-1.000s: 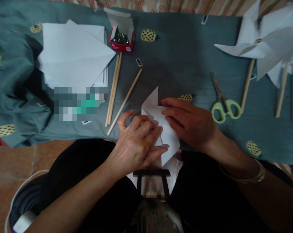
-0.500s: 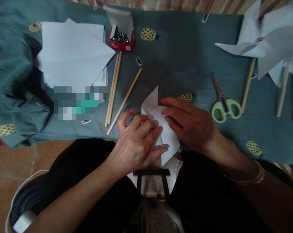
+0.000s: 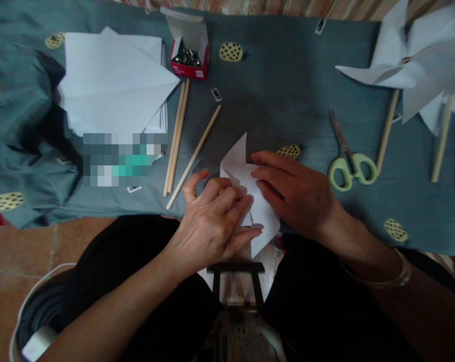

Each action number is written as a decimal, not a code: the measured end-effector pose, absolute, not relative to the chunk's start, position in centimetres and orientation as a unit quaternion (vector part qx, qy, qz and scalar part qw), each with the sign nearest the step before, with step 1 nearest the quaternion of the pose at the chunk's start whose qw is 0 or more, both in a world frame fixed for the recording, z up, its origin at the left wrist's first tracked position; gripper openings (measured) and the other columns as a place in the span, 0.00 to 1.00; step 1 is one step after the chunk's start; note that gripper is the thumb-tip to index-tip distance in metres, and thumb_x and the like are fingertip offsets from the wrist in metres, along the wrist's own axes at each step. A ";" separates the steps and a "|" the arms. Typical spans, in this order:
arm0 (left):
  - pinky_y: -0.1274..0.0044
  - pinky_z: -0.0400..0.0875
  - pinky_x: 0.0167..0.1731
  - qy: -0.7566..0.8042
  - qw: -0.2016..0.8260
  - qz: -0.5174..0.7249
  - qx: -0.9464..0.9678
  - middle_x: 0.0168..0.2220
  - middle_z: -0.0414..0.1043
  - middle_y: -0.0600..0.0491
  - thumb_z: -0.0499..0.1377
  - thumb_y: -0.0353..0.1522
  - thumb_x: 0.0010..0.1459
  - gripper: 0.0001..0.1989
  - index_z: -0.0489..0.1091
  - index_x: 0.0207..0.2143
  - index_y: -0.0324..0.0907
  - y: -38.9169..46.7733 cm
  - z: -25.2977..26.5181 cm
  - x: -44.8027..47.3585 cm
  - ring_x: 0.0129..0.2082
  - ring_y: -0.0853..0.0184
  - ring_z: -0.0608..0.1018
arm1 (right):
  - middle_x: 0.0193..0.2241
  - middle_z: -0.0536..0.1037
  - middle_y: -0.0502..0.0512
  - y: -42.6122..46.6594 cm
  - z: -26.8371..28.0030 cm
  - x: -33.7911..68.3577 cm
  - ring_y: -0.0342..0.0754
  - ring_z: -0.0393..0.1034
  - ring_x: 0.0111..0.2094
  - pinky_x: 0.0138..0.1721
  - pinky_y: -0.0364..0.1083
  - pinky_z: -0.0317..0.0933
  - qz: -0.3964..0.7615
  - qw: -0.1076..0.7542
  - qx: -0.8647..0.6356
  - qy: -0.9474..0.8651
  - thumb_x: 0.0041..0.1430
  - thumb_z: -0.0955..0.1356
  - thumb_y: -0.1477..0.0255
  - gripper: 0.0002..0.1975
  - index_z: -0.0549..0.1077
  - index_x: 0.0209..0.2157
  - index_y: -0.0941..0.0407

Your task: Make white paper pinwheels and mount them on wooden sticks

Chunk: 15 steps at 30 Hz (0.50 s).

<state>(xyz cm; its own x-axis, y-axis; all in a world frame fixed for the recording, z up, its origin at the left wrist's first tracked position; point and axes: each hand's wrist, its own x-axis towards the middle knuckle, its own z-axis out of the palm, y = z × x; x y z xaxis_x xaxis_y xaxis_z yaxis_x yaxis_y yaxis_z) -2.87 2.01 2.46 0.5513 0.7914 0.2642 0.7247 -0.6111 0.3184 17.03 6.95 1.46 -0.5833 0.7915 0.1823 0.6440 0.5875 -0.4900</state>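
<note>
A white paper pinwheel (image 3: 265, 215) with folded blades is held at the table's front edge, one pointed tip upward and another downward. My left hand (image 3: 212, 221) is closed on it, with curled fingers and thumb pressing the folds near its middle. From the other side my right hand (image 3: 300, 193) grips the right part of the paper, its fingers lying over the top edge. The right thumb is hidden, and so is the pinwheel's centre. Left of my left hand lies a thin wooden stick (image 3: 194, 157).
Two more sticks (image 3: 177, 138) lie beside a stack of white paper (image 3: 114, 85). An open red box (image 3: 189, 63) holds shiny metal pins. Green-handled scissors (image 3: 350, 161) lie on the right, near several white pinwheels on sticks (image 3: 433, 65). A patterned cloth (image 3: 283, 90) covers the table.
Both hands and the pinwheel keep the same pose. The view has only shifted very slightly.
</note>
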 end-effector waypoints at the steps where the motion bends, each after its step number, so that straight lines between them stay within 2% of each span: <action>1: 0.56 0.56 0.55 0.432 0.084 0.196 0.876 0.39 0.77 0.52 0.59 0.45 0.61 0.19 0.70 0.47 0.41 2.0 2.5 -2.9 0.45 0.58 0.74 | 0.51 0.77 0.57 6.9 1.5 17.0 0.51 0.72 0.52 0.53 0.53 0.69 0.189 0.196 -0.413 -0.869 0.64 0.61 0.76 0.12 0.75 0.43 0.53; 11: 0.57 0.54 0.58 0.461 0.082 0.178 0.865 0.40 0.77 0.54 0.57 0.48 0.60 0.21 0.69 0.50 0.48 2.0 2.6 -2.8 0.47 0.56 0.74 | 0.51 0.77 0.57 7.0 1.4 17.1 0.51 0.72 0.52 0.53 0.52 0.69 0.183 0.192 -0.407 -0.874 0.64 0.62 0.76 0.12 0.75 0.43 0.53; 15: 0.55 0.56 0.56 0.455 0.077 0.176 0.870 0.40 0.77 0.52 0.58 0.48 0.60 0.21 0.70 0.49 0.44 2.1 2.6 -2.7 0.46 0.55 0.74 | 0.51 0.77 0.57 7.0 1.4 17.2 0.51 0.72 0.52 0.53 0.52 0.69 0.169 0.192 -0.399 -0.880 0.64 0.61 0.77 0.12 0.74 0.43 0.54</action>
<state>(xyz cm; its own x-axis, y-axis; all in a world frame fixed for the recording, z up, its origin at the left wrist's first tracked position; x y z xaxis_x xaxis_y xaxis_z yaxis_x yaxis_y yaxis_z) -2.74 2.12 2.60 0.5246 0.8180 0.2360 0.7642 -0.5746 0.2930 17.15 7.01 1.39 -0.6069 0.7684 0.2031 0.6380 0.6234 -0.4519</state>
